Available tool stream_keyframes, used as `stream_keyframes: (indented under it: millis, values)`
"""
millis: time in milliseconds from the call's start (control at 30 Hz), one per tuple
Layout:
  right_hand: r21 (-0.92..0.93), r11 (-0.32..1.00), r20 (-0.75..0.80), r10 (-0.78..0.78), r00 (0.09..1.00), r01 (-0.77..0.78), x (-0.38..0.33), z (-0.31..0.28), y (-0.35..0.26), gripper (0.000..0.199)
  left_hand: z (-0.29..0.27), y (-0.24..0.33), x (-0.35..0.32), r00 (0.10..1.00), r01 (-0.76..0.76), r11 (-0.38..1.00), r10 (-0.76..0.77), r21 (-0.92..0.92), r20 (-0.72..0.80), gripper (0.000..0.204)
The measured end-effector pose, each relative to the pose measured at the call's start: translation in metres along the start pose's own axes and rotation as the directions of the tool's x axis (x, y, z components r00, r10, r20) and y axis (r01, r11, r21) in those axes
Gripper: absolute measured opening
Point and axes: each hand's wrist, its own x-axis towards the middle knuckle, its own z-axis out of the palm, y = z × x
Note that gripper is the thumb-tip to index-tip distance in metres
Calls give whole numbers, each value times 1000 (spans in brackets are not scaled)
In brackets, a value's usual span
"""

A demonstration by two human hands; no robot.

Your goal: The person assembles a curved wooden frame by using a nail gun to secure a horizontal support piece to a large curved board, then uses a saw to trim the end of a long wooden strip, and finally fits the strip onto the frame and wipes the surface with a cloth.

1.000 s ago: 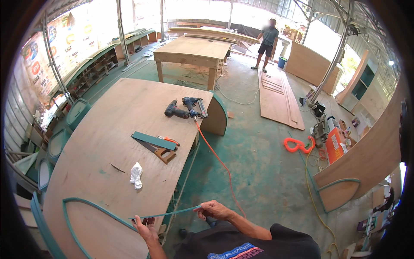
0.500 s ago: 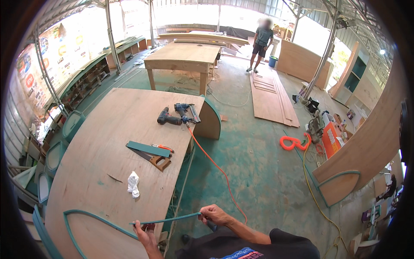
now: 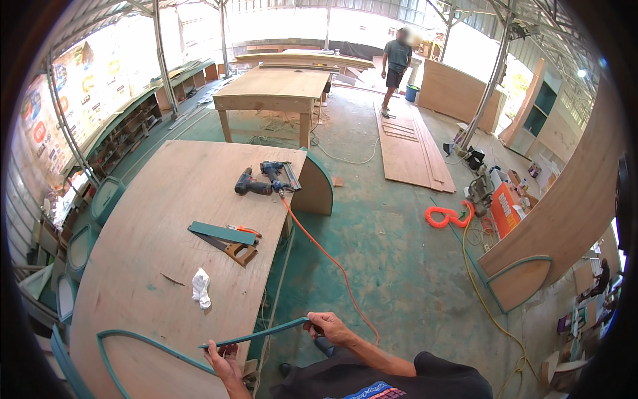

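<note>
Between my two hands runs a thin, slightly bowed teal strip (image 3: pixel 269 331). My left hand (image 3: pixel 226 362) has its left end, thumb and fingers closing on it over the table's near right edge. My right hand (image 3: pixel 329 328) pinches the other end, a little higher and out past the table. To the left of my left hand, a curved panel with teal edging (image 3: pixel 143 336) lies on the plywood-topped table (image 3: pixel 133 246). A crumpled white cloth (image 3: pixel 201 288) rests farther up that top, near a thin dark sliver (image 3: pixel 172 279).
Beyond the cloth lie a handsaw (image 3: pixel 240 254), a flat teal piece (image 3: pixel 222 233), a drill (image 3: pixel 251 183) and a nail gun (image 3: pixel 276 174). An orange hose (image 3: pixel 325 249) drops to the floor. A person (image 3: pixel 397 63) stands by stacked boards (image 3: pixel 415 149). Large curved panels stand at right.
The strip has tipped, so more of its flat face shows. Both hands keep their hold. The far person has shifted slightly and changed stance. My view has swung a little to the right.
</note>
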Motion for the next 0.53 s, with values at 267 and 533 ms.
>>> stream_keyframes:
  millis: [267, 533]
  values:
    - [135, 991, 13, -30, 999, 27, -1, -6, 23, 48, 0, -16, -5, 997, 64, 998, -63, -25, 40, 60]
    - [212, 970, 189, -164, 968, 123, -8, -7, 16, 45, 4, -19, -12, 990, 103, 995, -101, -15, 102, 52]
